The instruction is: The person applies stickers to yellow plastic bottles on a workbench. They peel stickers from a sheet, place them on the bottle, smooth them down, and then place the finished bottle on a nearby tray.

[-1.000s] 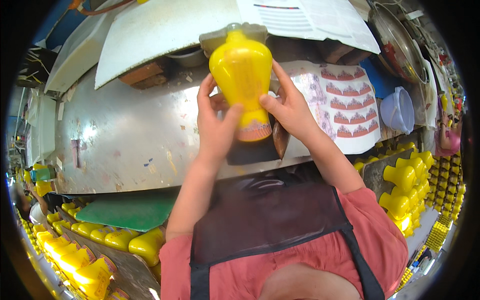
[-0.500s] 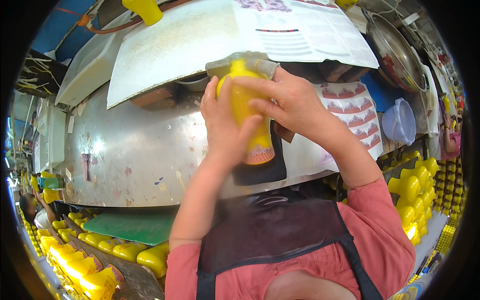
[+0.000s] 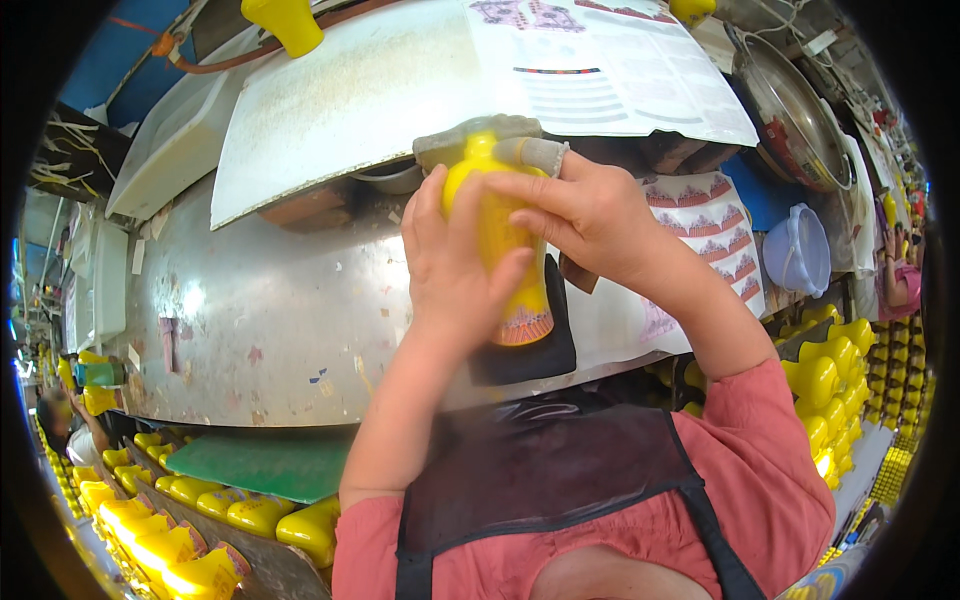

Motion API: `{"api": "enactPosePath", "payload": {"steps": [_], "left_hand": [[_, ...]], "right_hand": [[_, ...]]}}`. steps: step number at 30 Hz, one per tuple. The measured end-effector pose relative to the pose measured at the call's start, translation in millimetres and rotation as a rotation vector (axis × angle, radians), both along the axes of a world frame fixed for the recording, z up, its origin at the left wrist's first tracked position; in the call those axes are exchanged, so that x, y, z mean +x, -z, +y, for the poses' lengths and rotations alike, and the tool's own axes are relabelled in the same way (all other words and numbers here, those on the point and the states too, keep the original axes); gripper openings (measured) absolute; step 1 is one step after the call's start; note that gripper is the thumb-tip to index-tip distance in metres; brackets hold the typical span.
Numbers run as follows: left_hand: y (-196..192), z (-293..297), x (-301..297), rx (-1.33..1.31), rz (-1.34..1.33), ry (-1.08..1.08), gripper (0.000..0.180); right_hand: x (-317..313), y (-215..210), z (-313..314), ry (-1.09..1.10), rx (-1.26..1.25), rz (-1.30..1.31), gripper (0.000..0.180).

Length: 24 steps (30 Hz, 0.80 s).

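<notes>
We record a yellow vase (image 3: pixel 520 285) over a metal worktable (image 3: pixel 250 300), its neck pointing away from the wearer toward a grey pad (image 3: pixel 432 150) and its patterned foot above a black cloth (image 3: pixel 561 350); we cannot tell whether the foot touches it. The left hand (image 3: pixel 452 265) is part-curled around the vase, fingers and thumb laid on its body. The right hand (image 3: pixel 610 220) is half bent, fingertips on the upper body, a grey sleeve (image 3: pixel 545 156) over one finger; we cannot tell how firmly it grips.

Surface: dull silver, scuffed, paint-flecked. A white board (image 3: pixel 350 110) sits at the far side; a sheet of red-and-purple decals (image 3: pixel 715 230) lies to the right, near a pale blue bucket (image 3: pixel 797 250).

Room: we note more yellow vases in rows at left (image 3: pixel 170 548) and right, a green board (image 3: pixel 255 467) below the table edge, and other people at both margins.
</notes>
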State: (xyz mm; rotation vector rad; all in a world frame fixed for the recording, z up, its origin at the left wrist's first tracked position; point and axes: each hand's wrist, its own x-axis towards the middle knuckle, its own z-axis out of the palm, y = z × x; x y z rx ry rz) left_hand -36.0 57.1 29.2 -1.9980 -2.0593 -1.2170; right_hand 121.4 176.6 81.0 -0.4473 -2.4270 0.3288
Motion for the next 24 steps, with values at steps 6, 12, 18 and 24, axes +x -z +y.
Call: {"api": "enactPosePath", "payload": {"steps": [6, 12, 18, 24], "left_hand": [[-3.9, 0.0, 1.7, -0.037, 0.034, -0.021, 0.082], [-9.7, -0.3, 0.2, -0.077, 0.061, -0.019, 0.087], [-13.6, 1.0, 0.0, -0.052, 0.07, -0.012, 0.089], [-12.4, 1.1, 1.1, -0.031, 0.059, -0.008, 0.091]], "right_hand": [[5.1, -2.5, -3.5, 0.04, 0.234, -0.13, 0.047], [3.1, -5.7, -6.1, 0.062, 0.173, -0.15, 0.049], [4.6, -10.4, -10.4, 0.103, 0.18, -0.236, 0.052], [9.2, -1.5, -4.4, 0.077, 0.158, -0.205, 0.049]]}}
